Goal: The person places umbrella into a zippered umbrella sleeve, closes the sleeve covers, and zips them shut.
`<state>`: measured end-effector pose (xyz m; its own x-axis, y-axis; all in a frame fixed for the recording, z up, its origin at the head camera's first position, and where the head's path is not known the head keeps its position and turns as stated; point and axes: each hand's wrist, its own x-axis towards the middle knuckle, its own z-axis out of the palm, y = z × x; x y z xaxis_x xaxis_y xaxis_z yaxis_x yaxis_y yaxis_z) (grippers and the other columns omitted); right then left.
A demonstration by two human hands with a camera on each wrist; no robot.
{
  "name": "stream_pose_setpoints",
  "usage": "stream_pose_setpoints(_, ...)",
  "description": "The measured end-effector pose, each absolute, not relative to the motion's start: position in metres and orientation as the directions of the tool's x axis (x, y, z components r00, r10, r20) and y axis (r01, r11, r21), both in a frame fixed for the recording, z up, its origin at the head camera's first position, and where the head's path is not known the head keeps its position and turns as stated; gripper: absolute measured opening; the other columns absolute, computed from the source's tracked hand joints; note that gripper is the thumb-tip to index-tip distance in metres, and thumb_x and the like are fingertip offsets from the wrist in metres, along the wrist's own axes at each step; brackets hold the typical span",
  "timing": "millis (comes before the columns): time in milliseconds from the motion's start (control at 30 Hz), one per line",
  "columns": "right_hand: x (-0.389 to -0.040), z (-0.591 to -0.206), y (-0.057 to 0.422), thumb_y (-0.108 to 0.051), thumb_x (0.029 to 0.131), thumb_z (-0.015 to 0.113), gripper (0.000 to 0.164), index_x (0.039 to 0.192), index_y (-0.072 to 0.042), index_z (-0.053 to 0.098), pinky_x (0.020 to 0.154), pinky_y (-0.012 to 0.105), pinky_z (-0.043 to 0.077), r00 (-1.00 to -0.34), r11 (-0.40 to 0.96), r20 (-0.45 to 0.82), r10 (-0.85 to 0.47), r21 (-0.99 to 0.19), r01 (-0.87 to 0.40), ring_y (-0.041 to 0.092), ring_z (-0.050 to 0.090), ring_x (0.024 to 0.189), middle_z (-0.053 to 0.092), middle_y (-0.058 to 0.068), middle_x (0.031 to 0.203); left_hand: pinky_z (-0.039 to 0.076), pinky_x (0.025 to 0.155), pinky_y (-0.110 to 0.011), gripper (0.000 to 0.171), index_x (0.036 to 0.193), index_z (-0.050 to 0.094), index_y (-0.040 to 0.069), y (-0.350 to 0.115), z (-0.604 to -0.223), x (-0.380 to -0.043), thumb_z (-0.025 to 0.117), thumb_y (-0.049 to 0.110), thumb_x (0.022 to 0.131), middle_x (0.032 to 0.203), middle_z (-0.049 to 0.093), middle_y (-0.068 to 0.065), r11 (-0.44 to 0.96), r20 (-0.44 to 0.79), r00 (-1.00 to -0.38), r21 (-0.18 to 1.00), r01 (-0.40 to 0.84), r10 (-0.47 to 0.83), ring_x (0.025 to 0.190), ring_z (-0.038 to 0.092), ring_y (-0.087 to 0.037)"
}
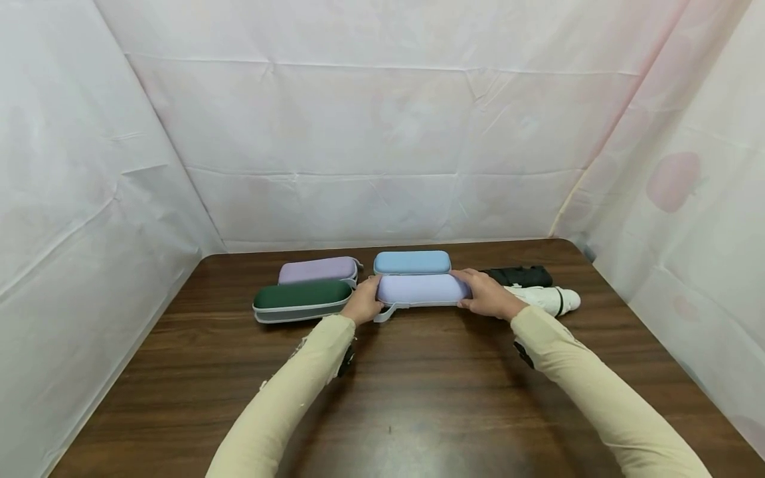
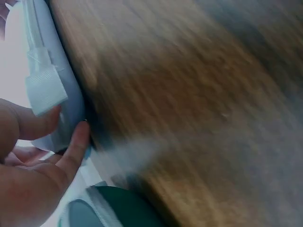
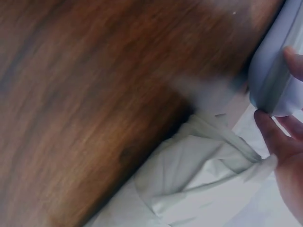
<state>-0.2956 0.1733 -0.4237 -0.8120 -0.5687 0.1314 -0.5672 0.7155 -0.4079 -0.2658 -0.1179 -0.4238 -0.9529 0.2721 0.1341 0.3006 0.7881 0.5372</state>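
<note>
A lavender hard-shell case (image 1: 423, 290) with rounded ends and a pale strap (image 2: 46, 90) lies lengthwise between both hands. My left hand (image 1: 362, 302) grips its left end, the thumb near the strap and a fingertip at the case's lower edge in the left wrist view. Its right end is held by my right hand (image 1: 487, 294), with thumb and fingers around the rounded end in the right wrist view. Right behind it sits a light blue case (image 1: 412, 261). A dark green case (image 1: 303, 296) with a grey lower half lies just left of my left hand.
A purple case (image 1: 317, 269) lies behind the green one. Beside my right hand are a white folded umbrella (image 1: 546, 299) and a black folded umbrella (image 1: 520, 275). All rest on a dark wooden table (image 1: 412, 398), with pale sheeting (image 1: 370, 133) hanging behind and at both sides.
</note>
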Motion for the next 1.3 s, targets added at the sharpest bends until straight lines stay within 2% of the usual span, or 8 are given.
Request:
stream_pose_setpoints(267,-0.290,-0.413,0.180,-0.011,0.083,0.074,0.091,0.152,-0.002,0.016,0.106,0.057,0.021,-0.789,0.733,-0.005,-0.614,-0.373,-0.568,0.045,0.015,0.138,0.018,0.028,0.152,0.045,0.091,-0.044,0.065,0.139,0.045,-0.001,-0.120,-0.402,-0.248,0.061,-0.016,0.078,0.126,0.054,-0.023,0.825,0.237,-0.917,0.407,0.393,0.320,0.115,0.053,-0.036)
stream_pose_setpoints(400,-0.277,-0.397,0.193,-0.010,0.083,0.073,0.086,0.151,-0.002,0.020,0.106,0.058,0.020,-0.779,0.726,0.012,-0.626,-0.355,-0.589,0.043,0.010,0.140,0.020,0.023,0.153,0.042,0.095,-0.047,0.063,0.141,0.045,0.006,-0.145,-0.381,-0.244,0.070,0.003,0.084,0.133,0.052,-0.018,0.826,0.217,-0.893,0.343,0.448,0.394,0.121,0.049,-0.034)
stream_pose_setpoints(567,-0.262,-0.375,0.220,-0.013,0.086,0.071,0.080,0.150,-0.003,0.023,0.103,0.061,0.022,-0.791,0.740,0.006,-0.612,-0.347,-0.576,0.043,0.010,0.140,0.023,0.021,0.152,0.034,0.101,-0.052,0.071,0.142,0.042,0.002,-0.207,-0.363,-0.244,0.077,0.016,0.082,0.141,0.043,-0.022,0.815,0.115,-0.880,0.338,0.471,0.461,0.129,0.039,-0.039)
stream_pose_setpoints(733,-0.252,-0.368,0.258,-0.012,0.085,0.071,0.078,0.148,0.000,0.027,0.099,0.063,0.027,-0.806,0.767,-0.015,-0.592,-0.320,-0.557,0.048,0.014,0.136,0.026,0.027,0.148,0.032,0.100,-0.058,0.078,0.143,0.037,-0.003,-0.265,-0.360,-0.242,0.079,0.016,0.079,0.144,0.035,-0.027,0.826,0.002,-0.886,0.360,0.433,0.464,0.132,0.029,-0.046)
stream_pose_setpoints(833,-0.250,-0.370,0.279,-0.011,0.081,0.075,0.078,0.144,0.003,0.033,0.092,0.062,0.035,-0.807,0.779,-0.017,-0.591,-0.273,-0.565,0.049,0.025,0.130,0.035,0.029,0.140,0.031,0.100,-0.058,0.078,0.144,0.033,-0.007,-0.290,-0.361,-0.241,0.076,0.010,0.081,0.145,0.032,-0.029,0.813,-0.075,-0.882,0.430,0.393,0.465,0.133,0.025,-0.047)
stream_pose_setpoints(967,-0.252,-0.383,0.299,-0.011,0.077,0.079,0.071,0.136,0.003,0.044,0.085,0.056,0.041,-0.802,0.781,0.020,-0.597,-0.215,-0.586,0.044,0.038,0.117,0.045,0.023,0.127,0.033,0.099,-0.058,0.076,0.143,0.031,-0.010,-0.309,-0.364,-0.242,0.074,0.006,0.082,0.144,0.032,-0.032,0.807,-0.145,-0.870,0.468,0.359,0.471,0.131,0.028,-0.049)
stream_pose_setpoints(1167,-0.256,-0.406,0.315,-0.005,0.076,0.078,0.067,0.135,0.004,0.046,0.087,0.057,0.040,-0.797,0.773,0.064,-0.601,-0.207,-0.599,0.045,0.042,0.116,0.048,0.024,0.126,0.035,0.097,-0.057,0.076,0.142,0.036,-0.008,-0.316,-0.372,-0.246,0.077,0.006,0.079,0.141,0.035,-0.033,0.823,-0.154,-0.881,0.457,0.338,0.448,0.127,0.033,-0.050)
stream_pose_setpoints(1300,-0.259,-0.414,0.320,-0.009,0.075,0.080,0.068,0.135,0.003,0.048,0.086,0.057,0.042,-0.803,0.782,0.077,-0.591,-0.186,-0.594,0.043,0.048,0.113,0.053,0.022,0.124,0.038,0.095,-0.055,0.076,0.140,0.039,-0.009,-0.315,-0.377,-0.249,0.079,0.005,0.077,0.138,0.038,-0.033,0.825,-0.139,-0.883,0.445,0.349,0.448,0.124,0.038,-0.049)
